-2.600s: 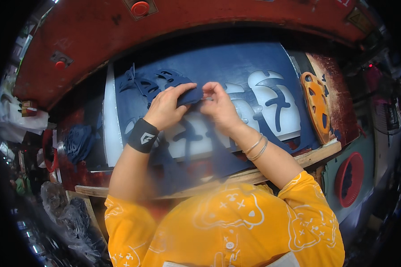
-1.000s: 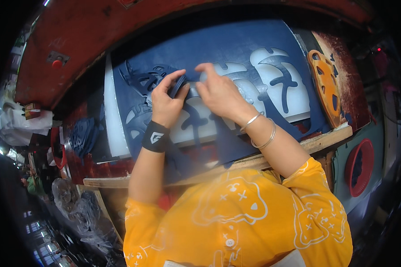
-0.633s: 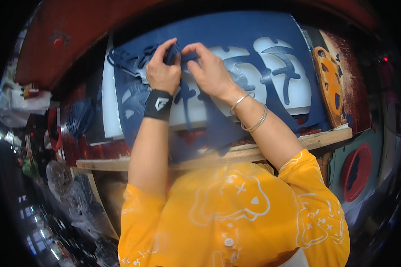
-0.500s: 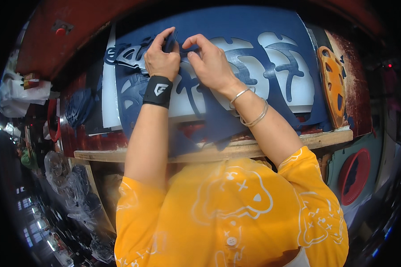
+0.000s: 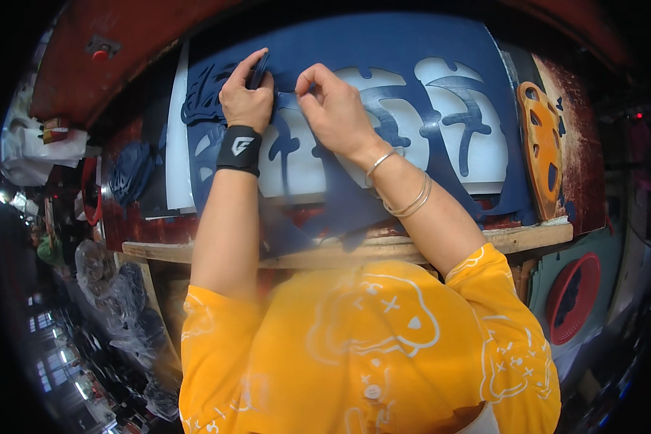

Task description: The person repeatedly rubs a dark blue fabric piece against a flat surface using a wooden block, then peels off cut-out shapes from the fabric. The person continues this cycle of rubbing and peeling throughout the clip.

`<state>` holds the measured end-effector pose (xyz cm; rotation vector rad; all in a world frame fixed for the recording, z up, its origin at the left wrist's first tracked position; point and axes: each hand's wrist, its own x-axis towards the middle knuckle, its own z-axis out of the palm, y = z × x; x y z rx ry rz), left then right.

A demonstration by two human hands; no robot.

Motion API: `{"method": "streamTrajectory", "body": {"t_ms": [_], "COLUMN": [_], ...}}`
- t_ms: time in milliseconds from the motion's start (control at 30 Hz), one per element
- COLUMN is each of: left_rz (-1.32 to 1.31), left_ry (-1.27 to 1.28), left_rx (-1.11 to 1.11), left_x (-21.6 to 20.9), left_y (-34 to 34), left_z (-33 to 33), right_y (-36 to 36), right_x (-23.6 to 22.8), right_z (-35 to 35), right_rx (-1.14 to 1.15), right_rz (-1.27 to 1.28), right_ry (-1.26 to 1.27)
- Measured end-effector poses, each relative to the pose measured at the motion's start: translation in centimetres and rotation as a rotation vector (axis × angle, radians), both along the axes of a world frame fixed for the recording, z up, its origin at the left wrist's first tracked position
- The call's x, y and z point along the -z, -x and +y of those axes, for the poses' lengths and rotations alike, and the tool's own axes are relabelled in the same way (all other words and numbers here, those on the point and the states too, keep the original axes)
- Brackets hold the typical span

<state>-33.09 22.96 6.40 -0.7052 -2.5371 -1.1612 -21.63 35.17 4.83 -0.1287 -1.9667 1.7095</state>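
A large blue sheet [image 5: 325, 43] lies over a white board, with curved shapes cut through it. My left hand [image 5: 246, 98], in a black wristband, is closed on dark blue cut-out pieces [image 5: 260, 71] that stand up between thumb and fingers. Beside it on the left lie more dark blue cut-out pieces [image 5: 202, 98], partly overlapping. Over the cut openings in the middle, my right hand [image 5: 334, 108] has its thumb and forefinger brought together close to the sheet. Whatever is in that pinch is too small to make out.
An orange cutting die [image 5: 542, 145] leans at the right of the sheet. A wooden rail [image 5: 383, 249] runs along the table's front edge. Dark blue pieces [image 5: 129, 172] sit at the left. A red basket [image 5: 574, 296] stands low on the right, and a red machine part [image 5: 116, 29] overhangs the upper left.
My left hand has shifted slightly left and down, still with the dark blue pieces. My right hand's thumb and forefinger have closed into a pinch.
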Motion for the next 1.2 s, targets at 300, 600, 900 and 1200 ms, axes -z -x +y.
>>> {"method": "streamTrajectory", "body": {"t_ms": [300,600,900,1200], "left_rz": [-0.270,0.457,-0.032,-0.509], "left_ry": [0.134,0.350,-0.373,-0.552], "left_rx": [0.287,0.071,-0.254,0.275], "left_x": [-1.1,-0.1,-12.2,-8.6], "left_y": [-2.7,0.9,11.8,-7.1], "left_z": [-1.4,-1.5,-17.2,-4.2], "right_y": [-0.2,-0.7,-3.5,-3.6], "right_x": [-0.2,-0.8,-2.1,-9.1], "right_z": [-0.1,0.5,1.1,-2.1], "right_rx": [-0.013,-0.096,-0.119,-0.206], "right_rz": [-0.111,-0.075,-0.282,0.166], "right_ry": [0.118,0.085,-0.280,-0.226]}}
